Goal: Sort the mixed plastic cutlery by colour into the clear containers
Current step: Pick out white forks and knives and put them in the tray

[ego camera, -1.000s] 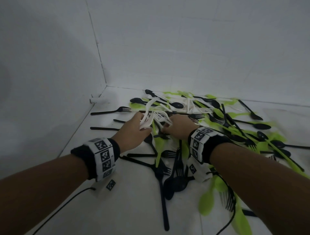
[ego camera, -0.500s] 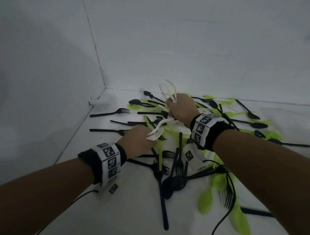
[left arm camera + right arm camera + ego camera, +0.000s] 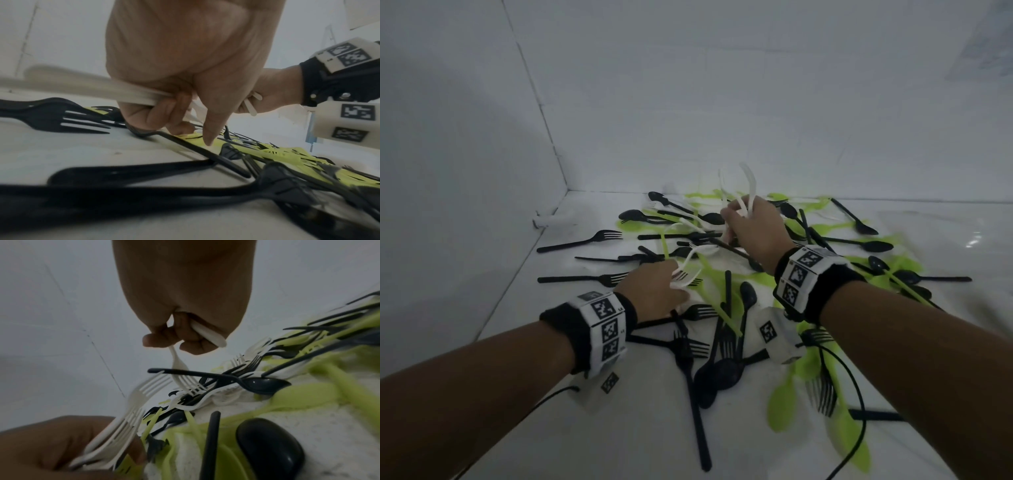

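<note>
Black, lime-green and white plastic cutlery lies mixed in a pile [image 3: 726,294] on the white floor. My left hand [image 3: 657,291] sits low at the pile's near-left side and grips a bundle of white forks [image 3: 686,272], seen blurred as white handles [image 3: 82,87] in the left wrist view. Farther back, my right hand [image 3: 750,226] is raised over the pile and holds white cutlery [image 3: 748,186] that sticks up. In the right wrist view its fingers [image 3: 185,337] curl round a white fork [image 3: 180,369] that hangs down. No clear containers are in view.
White tiled walls meet in a corner [image 3: 565,185] at the back left. Black forks [image 3: 582,241] lie apart on the left of the pile. Green spoons [image 3: 784,407] and a black cable [image 3: 859,411] lie at the near right. Bare floor [image 3: 585,445] is at the near left.
My right hand has lifted away from the left, up and back over the pile, taking white cutlery with it. My left hand has drawn slightly nearer with its white forks.
</note>
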`<state>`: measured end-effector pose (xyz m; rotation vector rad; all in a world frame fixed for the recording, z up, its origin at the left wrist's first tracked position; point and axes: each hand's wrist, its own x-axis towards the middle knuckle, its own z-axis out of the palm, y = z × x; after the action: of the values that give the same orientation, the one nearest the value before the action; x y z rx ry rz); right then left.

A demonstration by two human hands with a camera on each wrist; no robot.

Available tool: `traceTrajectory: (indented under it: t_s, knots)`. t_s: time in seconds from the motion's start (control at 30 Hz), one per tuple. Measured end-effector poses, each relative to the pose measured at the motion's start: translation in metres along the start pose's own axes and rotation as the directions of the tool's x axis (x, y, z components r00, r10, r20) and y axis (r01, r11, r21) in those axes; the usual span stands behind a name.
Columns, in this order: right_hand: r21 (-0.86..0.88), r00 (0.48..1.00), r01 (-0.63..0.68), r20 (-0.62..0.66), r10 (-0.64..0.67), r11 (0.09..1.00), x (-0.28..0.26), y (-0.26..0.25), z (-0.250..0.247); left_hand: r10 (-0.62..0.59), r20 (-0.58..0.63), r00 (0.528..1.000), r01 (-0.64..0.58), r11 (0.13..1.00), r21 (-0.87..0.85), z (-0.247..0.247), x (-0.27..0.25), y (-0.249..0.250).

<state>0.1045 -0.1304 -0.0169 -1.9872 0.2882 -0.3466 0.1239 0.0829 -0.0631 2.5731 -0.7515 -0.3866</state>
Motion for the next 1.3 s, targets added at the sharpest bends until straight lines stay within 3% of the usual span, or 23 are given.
traceTrajectory:
  t_s: [0.13, 0.27, 0.37, 0.43, 0.6, 0.67, 0.77, 0.9, 1.03, 1.2, 1.3]
  knots:
    - [0.083, 0.999, 0.037, -0.041, -0.034, 0.996, -0.001, -0.007, -0.004, -0.068, -0.105, 0.992, 0.061, 0.996, -0.066, 0.001, -0.003, 0.001]
    - [0.197, 1.0, 0.008, 0.025, -0.013, 0.98, -0.007, -0.006, -0.004, -0.031, -0.126, 0.992, 0.034, 0.999, 0.024, 0.005, -0.007, -0.002]
    - [0.056, 0.997, 0.068, 0.026, -0.07, 0.996, -0.01, -0.002, 0.0, -0.074, -0.085, 0.994, 0.081, 0.993, 0.083, 0.009, -0.006, -0.001]
    - [-0.11, 0.99, 0.113, 0.098, -0.102, 0.988, -0.007, 0.008, 0.004, -0.127, -0.063, 0.99, 0.135, 0.982, 0.133, 0.01, -0.005, -0.001]
    - [-0.308, 0.967, 0.073, 0.255, 0.009, 0.948, -0.001, 0.028, 0.004, -0.236, -0.054, 0.97, 0.242, 0.958, 0.154, 0.005, 0.001, 0.008]
    - [-0.401, 0.961, 0.117, 0.277, -0.001, 0.909, 0.001, 0.032, 0.003, -0.282, -0.053, 0.958, 0.286, 0.95, 0.127, 0.004, 0.004, 0.011]
    - [-0.439, 0.962, 0.134, 0.273, -0.01, 0.888, 0.003, 0.036, 0.002, -0.374, -0.023, 0.927, 0.374, 0.927, 0.005, 0.003, 0.008, 0.014]
    - [-0.407, 0.96, 0.103, 0.281, 0.017, 0.907, 0.002, 0.041, 0.0, -0.488, 0.009, 0.873, 0.444, 0.786, -0.431, 0.002, 0.009, 0.024]
    - [-0.305, 0.95, 0.048, 0.308, 0.051, 0.951, 0.002, 0.044, -0.002, -0.495, -0.067, 0.866, 0.33, 0.667, -0.668, -0.007, 0.006, 0.035]
    - [-0.336, 0.947, 0.109, 0.321, 0.004, 0.936, 0.001, 0.048, 0.002, -0.53, -0.104, 0.842, 0.171, 0.444, -0.88, -0.019, 0.004, 0.04]
    - [-0.374, 0.948, 0.111, 0.318, 0.015, 0.921, 0.003, 0.048, 0.006, -0.564, -0.152, 0.811, 0.13, 0.428, -0.895, -0.02, 0.002, 0.037]
